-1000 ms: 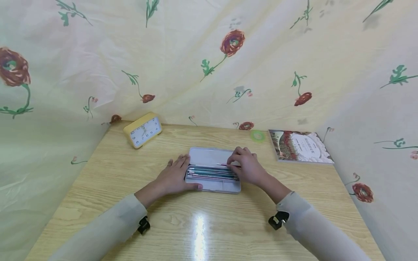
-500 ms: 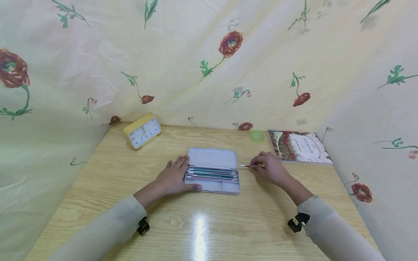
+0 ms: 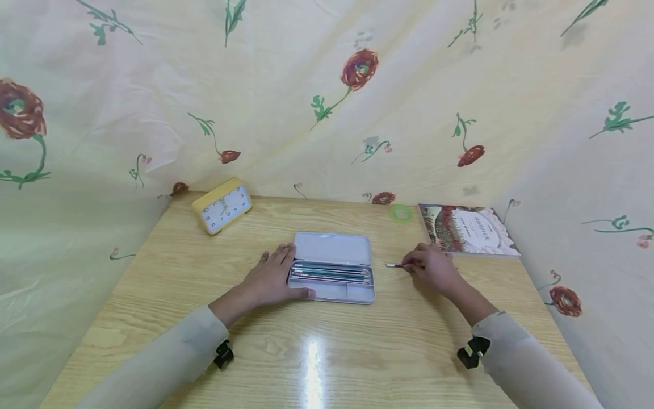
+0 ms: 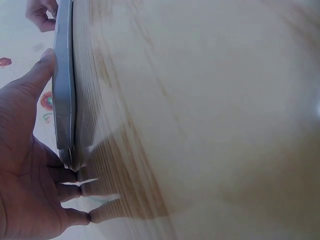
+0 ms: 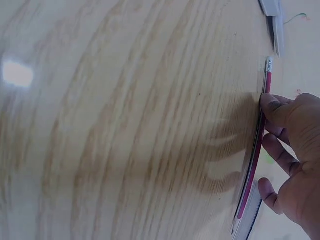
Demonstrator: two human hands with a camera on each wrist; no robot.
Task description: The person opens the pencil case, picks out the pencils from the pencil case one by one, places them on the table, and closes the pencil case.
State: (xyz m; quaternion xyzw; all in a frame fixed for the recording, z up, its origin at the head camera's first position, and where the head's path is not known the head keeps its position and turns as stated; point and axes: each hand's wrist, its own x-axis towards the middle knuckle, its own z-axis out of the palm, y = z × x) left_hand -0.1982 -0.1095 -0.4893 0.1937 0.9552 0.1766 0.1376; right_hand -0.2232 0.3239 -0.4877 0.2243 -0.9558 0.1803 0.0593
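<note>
A pale pencil case [image 3: 332, 292] lies with its lid raised back, and several pencils [image 3: 329, 273] fill its long compartment. My left hand [image 3: 273, 276] rests at its left side, fingers extended and thumb along the front edge. To the right of the case, my right hand [image 3: 431, 266] pinches a red pencil [image 5: 260, 132] between thumb and fingers, close over the table. The eraser end of that pencil points left toward the case. In the left wrist view, the case's grey side [image 4: 63, 90] stands beside my left thumb.
A yellow alarm clock [image 3: 223, 207] stands at the back left of the wooden table [image 3: 255, 363]. Behind my right hand lies a book [image 3: 472, 230] with a floral cover. A round green item [image 3: 401, 213] sits near the back edge. Flowered cloth [image 3: 286, 102] hangs behind.
My right hand has carried the red pencil from over the case out to the right and slightly down onto or near the table. My left hand has stayed at the case.
</note>
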